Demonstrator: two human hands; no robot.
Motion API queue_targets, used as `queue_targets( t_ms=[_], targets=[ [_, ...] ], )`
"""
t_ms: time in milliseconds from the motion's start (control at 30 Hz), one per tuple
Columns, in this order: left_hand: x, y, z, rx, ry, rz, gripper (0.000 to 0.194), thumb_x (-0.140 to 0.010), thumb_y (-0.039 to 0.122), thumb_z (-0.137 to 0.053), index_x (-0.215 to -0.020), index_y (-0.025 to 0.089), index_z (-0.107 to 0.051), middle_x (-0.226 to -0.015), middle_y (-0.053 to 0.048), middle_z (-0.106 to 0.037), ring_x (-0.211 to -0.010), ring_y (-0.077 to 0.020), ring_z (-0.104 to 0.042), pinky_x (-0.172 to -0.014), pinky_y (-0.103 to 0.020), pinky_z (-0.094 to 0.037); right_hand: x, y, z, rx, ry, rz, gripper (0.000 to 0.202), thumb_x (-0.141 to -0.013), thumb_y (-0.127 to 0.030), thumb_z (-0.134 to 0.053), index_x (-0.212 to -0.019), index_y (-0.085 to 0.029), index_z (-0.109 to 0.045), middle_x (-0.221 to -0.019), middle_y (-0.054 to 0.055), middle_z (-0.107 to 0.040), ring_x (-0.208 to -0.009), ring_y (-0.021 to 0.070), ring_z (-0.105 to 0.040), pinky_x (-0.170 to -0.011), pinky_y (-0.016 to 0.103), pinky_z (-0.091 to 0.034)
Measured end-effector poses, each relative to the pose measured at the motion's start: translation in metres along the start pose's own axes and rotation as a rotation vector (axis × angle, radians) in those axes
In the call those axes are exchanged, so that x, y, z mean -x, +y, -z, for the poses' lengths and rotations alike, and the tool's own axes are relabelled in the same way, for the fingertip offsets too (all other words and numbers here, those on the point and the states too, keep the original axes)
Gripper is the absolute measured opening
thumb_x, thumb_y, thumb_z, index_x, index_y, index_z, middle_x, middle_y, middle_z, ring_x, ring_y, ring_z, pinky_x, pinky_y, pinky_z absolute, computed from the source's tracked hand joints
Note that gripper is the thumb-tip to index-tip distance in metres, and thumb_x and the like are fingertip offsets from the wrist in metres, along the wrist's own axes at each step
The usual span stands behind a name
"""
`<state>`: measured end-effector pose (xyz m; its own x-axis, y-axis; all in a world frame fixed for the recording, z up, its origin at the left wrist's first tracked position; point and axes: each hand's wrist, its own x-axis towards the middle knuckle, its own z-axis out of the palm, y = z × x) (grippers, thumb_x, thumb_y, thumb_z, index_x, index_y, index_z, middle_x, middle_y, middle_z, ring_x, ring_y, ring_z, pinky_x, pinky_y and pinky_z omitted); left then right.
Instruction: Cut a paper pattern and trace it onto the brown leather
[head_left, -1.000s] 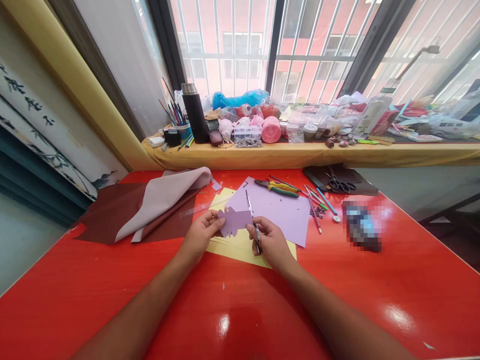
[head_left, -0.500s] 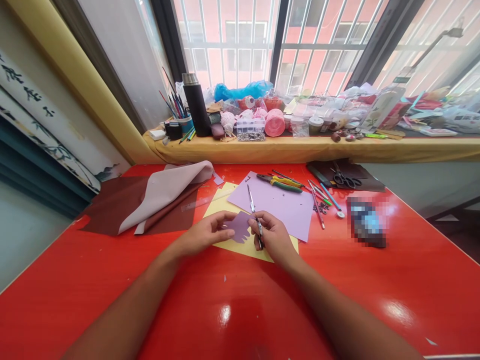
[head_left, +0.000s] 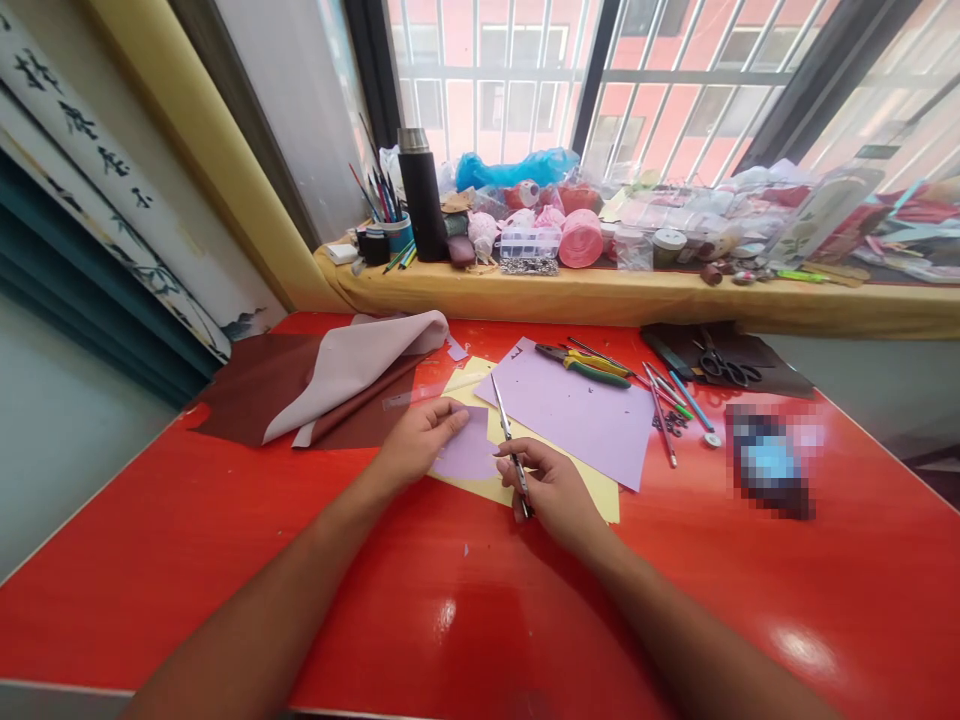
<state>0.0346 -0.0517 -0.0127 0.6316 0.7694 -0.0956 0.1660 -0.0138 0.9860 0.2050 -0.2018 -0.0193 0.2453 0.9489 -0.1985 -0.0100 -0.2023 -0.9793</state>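
My left hand pinches a small piece of purple paper between thumb and fingers; its right edge is cut in notches. In my right hand is a pair of scissors, the blades pointing up and away from me. The scissors are just right of the small piece, and their handles are partly hidden by my fingers. Below both hands lies a yellow sheet, partly covered by a larger purple sheet with dark specks on it.
Pliers rest on the purple sheet's far edge. To the right are pencils, black scissors and a blurred object. Folded brown leather-like material lies left. A black thermos stands on the cluttered sill.
My view has turned, so the scene sits further right. My left hand has turned the small purple piece and drawn it slightly away from the scissors, showing more of it.
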Motion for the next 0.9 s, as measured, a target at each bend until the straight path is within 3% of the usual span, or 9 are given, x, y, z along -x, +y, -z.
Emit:
queue_targets(
  t_ms=[133,233,400,600,900],
  targets=[
    [-0.007,-0.001,0.007,0.181,0.089,-0.010,0.056,-0.073,0.067,-0.086,-0.099,0.021,-0.070,-0.082,0.001,-0.069,-0.065,-0.0141,-0.059,-0.061,-0.026,-0.048,0.001,0.000,-0.001,0.030,-0.036,-0.019,0.045,-0.088,-0.059,-0.074,-0.113,-0.022,-0.076,-0.085,-0.001,-0.063,-0.047,0.0118,-0.059,-0.051,0.030,-0.047],
    [-0.008,-0.001,0.011,0.228,0.129,-0.008,0.058,-0.069,0.066,-0.090,-0.097,0.021,-0.068,-0.076,0.002,-0.068,-0.062,-0.0136,-0.058,-0.059,-0.025,-0.048,0.003,0.000,-0.002,0.045,-0.046,-0.016,0.046,-0.086,-0.059,-0.078,-0.113,-0.022,-0.077,-0.082,-0.001,-0.061,-0.053,0.0141,-0.058,-0.050,0.030,-0.049],
    [-0.009,-0.004,0.018,0.206,0.182,-0.045,0.055,-0.075,0.069,-0.086,-0.091,0.021,-0.066,-0.079,0.002,-0.065,-0.064,-0.0126,-0.057,-0.058,-0.025,-0.047,0.006,0.000,-0.004,0.044,-0.069,-0.017,0.050,-0.088,-0.057,-0.078,-0.124,-0.023,-0.075,-0.081,-0.002,-0.057,-0.050,0.0113,-0.049,-0.045,0.029,-0.046],
    [-0.010,-0.002,0.020,0.190,0.286,-0.083,0.055,-0.078,0.071,-0.082,-0.087,0.020,-0.064,-0.075,0.003,-0.063,-0.062,-0.0124,-0.053,-0.056,-0.025,-0.045,0.008,0.006,-0.004,-0.027,-0.145,0.094,0.064,-0.093,-0.058,-0.077,-0.146,-0.027,-0.062,-0.085,-0.004,-0.052,-0.052,0.0097,-0.043,-0.045,0.028,-0.047],
    [-0.011,-0.003,0.022,0.170,0.340,-0.135,0.053,-0.080,0.070,-0.081,-0.087,0.020,-0.065,-0.073,0.002,-0.065,-0.059,-0.0124,-0.052,-0.053,-0.025,-0.040,0.014,0.003,-0.005,-0.004,-0.232,0.126,0.064,-0.098,-0.063,-0.072,-0.150,-0.029,-0.057,-0.087,-0.003,-0.053,-0.056,0.0113,-0.041,-0.051,0.030,-0.046]
  ],
)
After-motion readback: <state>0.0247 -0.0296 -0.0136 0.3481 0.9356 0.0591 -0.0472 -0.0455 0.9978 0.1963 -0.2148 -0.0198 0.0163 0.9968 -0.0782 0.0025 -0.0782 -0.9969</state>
